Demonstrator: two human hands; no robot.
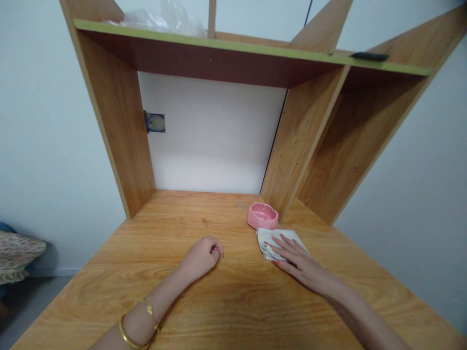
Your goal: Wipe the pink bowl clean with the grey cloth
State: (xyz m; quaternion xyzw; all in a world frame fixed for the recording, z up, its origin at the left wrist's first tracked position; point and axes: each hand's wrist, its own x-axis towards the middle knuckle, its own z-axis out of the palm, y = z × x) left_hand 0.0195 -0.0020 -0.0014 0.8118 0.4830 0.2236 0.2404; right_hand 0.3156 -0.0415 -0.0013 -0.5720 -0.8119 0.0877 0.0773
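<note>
My right hand (pixel 294 258) lies flat on a folded white cloth (pixel 268 239), fingers stretched out and pressing it onto the wooden desk (pixel 226 301). Just beyond the cloth stands a small pink ashtray (pixel 262 215), touching or nearly touching the cloth's far edge. My left hand (pixel 203 256) rests on the desk to the left, fingers curled into a loose fist with nothing seen in it. Gold bangles circle my left wrist.
A wooden hutch rises at the back of the desk, with upright side panels (pixel 299 141) and a green-edged shelf (pixel 233 46) overhead. A dark flat object (pixel 369 56) and clear plastic (pixel 160 19) lie on that shelf. A wall socket opening (pixel 155 122) shows at back left.
</note>
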